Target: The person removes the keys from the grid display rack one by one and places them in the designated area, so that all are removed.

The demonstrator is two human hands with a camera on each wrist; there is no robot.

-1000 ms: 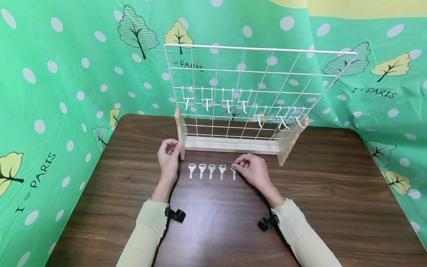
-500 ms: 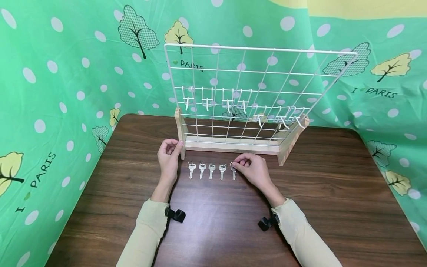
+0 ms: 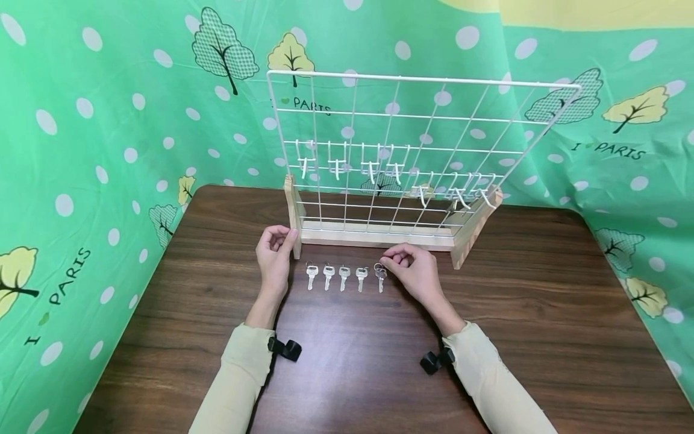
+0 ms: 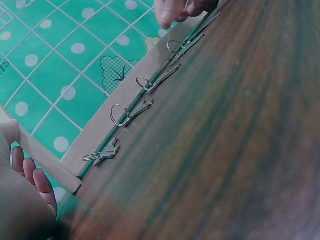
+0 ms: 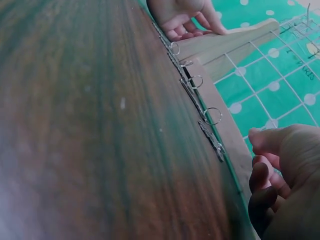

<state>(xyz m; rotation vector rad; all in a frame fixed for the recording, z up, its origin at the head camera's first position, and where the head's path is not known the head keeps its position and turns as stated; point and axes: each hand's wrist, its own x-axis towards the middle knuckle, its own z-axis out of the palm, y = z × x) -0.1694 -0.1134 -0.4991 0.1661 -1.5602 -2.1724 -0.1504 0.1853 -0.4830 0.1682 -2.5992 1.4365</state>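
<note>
Several silver keys (image 3: 344,278), each with a small ring, lie in a row before a white wire grid rack (image 3: 423,120). My right hand (image 3: 414,274) is beside the rightmost key (image 3: 381,279), thumb tip close to its ring (image 3: 378,266). In the right wrist view its fingers are loosely bent with nothing between them, apart from the ring (image 5: 213,116). At the rack's left end, my left hand (image 3: 275,253) touches the wooden side support (image 3: 293,211) with its thumb, the other fingers loosely bent beside it.
White hooks (image 3: 370,172) hang on the grid at two heights, several in the higher row at left and others lower at right. The rack's wooden base bar (image 3: 374,236) runs behind the keys. A green printed curtain (image 3: 135,120) surrounds the brown table (image 3: 347,386).
My right hand has let go of the rightmost key's ring and shifted slightly right and away from it. That key lies in the row. My left hand has not moved.
</note>
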